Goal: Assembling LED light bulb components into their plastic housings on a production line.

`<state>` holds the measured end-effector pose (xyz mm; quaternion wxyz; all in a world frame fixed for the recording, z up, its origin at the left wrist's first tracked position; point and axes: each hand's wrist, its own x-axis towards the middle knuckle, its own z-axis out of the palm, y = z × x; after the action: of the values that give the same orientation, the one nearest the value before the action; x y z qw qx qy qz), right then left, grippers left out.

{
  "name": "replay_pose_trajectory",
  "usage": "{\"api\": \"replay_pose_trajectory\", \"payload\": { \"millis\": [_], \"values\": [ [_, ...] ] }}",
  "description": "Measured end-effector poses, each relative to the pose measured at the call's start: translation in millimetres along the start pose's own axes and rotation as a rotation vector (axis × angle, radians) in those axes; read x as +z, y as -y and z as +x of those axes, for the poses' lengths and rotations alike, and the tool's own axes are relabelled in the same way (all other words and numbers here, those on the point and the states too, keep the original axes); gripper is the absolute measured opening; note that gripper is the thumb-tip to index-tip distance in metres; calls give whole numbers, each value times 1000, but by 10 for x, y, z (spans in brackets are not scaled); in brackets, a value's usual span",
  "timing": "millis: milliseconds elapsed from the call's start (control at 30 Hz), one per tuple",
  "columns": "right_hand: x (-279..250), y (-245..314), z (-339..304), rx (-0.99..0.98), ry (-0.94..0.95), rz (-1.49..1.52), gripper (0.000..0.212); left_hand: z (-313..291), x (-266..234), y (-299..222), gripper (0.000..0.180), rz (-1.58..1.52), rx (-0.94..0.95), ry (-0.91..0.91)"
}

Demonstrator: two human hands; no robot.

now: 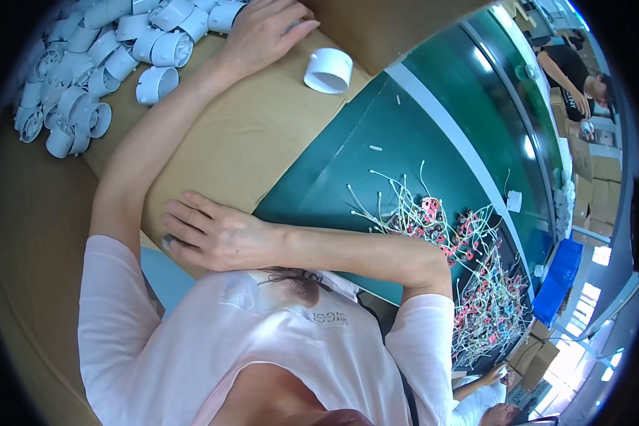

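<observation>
My left hand (268, 34) reaches to the top of the view, its fingers curled and partly cut off. A pale sliver shows between thumb and forefinger, seemingly a white plastic cylinder (290, 27) in its grip. Left of it lies a heap of white plastic cylinders (103, 48). One single cylinder (149, 86) lies beside my left forearm; another white cylinder (329, 70) stands apart on the cardboard (234, 135), right of the hand. My right hand (224, 234) rests flat near my body on the cardboard's near edge, fingers spread, holding nothing.
To the right, a green work surface (312, 170) carries a tangled pile of wired parts with red rings (483, 284). Beyond it are a green conveyor (468, 78) and a blue bin (557, 282). Two other people (571, 74) are at the far right and lower right.
</observation>
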<state>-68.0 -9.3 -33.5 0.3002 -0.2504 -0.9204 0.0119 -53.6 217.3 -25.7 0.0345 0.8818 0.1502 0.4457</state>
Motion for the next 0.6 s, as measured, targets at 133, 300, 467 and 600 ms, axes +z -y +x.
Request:
{"api": "replay_pose_trajectory", "payload": {
  "millis": [133,300,467,600],
  "values": [
    [-295,70,-218,-8,-42,12,31,54,78,-47,16,420,308,72],
    [-635,-67,-980,-60,-15,43,31,309,368,-694,18,-23,-30,47],
    [-808,78,-1027,66,65,33,33,385,567,-651,17,12,-40,48],
    [-949,176,-1137,171,91,43,34,440,632,-572,17,58,-8,-19]
  ]
}}
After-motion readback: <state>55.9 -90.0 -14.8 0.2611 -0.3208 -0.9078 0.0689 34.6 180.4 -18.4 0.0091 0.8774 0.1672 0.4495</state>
